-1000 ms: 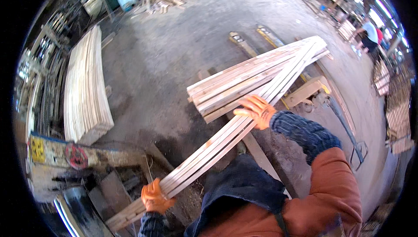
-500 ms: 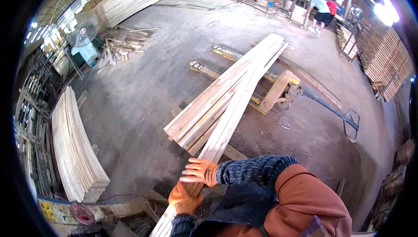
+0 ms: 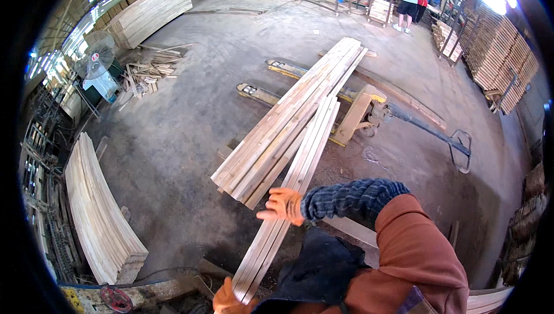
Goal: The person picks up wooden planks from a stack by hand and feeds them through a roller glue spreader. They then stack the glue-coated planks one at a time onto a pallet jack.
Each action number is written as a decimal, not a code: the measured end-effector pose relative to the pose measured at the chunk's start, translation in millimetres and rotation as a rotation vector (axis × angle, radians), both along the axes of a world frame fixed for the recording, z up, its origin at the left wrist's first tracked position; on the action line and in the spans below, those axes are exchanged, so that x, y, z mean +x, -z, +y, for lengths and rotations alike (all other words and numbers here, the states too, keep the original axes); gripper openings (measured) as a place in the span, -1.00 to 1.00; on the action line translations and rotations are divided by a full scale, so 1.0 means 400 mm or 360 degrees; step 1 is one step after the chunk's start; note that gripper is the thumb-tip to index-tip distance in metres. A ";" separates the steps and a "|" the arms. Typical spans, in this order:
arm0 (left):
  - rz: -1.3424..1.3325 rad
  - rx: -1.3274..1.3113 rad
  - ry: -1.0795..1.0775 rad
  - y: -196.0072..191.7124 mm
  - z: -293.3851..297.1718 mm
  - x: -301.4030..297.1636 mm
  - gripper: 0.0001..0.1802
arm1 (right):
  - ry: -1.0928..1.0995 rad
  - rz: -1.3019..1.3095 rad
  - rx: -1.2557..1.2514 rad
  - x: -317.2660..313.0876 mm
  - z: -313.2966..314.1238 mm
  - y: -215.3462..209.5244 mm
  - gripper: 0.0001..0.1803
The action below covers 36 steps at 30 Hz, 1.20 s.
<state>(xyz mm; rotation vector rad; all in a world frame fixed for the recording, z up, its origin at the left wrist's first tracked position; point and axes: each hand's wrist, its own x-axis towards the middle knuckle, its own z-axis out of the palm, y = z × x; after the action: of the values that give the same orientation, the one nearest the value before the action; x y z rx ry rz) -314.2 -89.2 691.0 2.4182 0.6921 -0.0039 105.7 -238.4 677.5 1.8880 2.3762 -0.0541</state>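
A bundle of long, narrow wooden boards (image 3: 301,167) slants from the lower edge up to a stack of similar boards (image 3: 277,132), its far end resting on that stack. Near the bundle's close end, my left hand (image 3: 229,299) in an orange glove is closed around the wood, partly cut off by the lower edge. Farther along, my right hand (image 3: 285,205), also orange-gloved, is wrapped over the boards from above. Beneath the stack are the yellow forks of a pallet jack (image 3: 359,115).
The pallet jack's handle (image 3: 460,151) sticks out to the right. At left lies another board stack (image 3: 101,210), near a low machine bed with a red handwheel (image 3: 115,299). Scrap wood (image 3: 147,74) is heaped by a fan (image 3: 97,63). Two people (image 3: 408,0) stand far off.
The bundle has slid toward me along the stack, its far end now much nearer. My left hand has moved down with it, apart from my right hand, which has shifted slightly up and right.
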 end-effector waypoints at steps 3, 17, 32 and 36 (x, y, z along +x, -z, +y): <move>-0.0431 0.0331 0.0300 0.009 -0.043 0.222 0.09 | -0.0022 0.0134 0.0148 -0.098 0.024 0.015 0.19; 0.0042 0.0447 0.0003 -0.022 -0.062 -0.012 -0.28 | 0.0581 0.0140 0.0013 0.181 -0.185 -0.045 0.24; -0.0514 0.0211 0.0033 -0.100 -0.107 0.406 -0.20 | -0.0119 0.1384 0.0403 -0.054 0.026 -0.100 -0.33; -0.0340 -0.0177 -0.0154 -0.137 -0.072 0.378 -0.61 | 0.0646 0.1454 0.0777 0.108 -0.044 -0.109 -0.43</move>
<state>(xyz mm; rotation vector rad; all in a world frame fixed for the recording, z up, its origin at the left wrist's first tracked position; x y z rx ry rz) -163.0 -117.9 745.7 2.2358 0.6903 0.2456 149.0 -256.2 721.2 3.0851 2.5824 -0.5133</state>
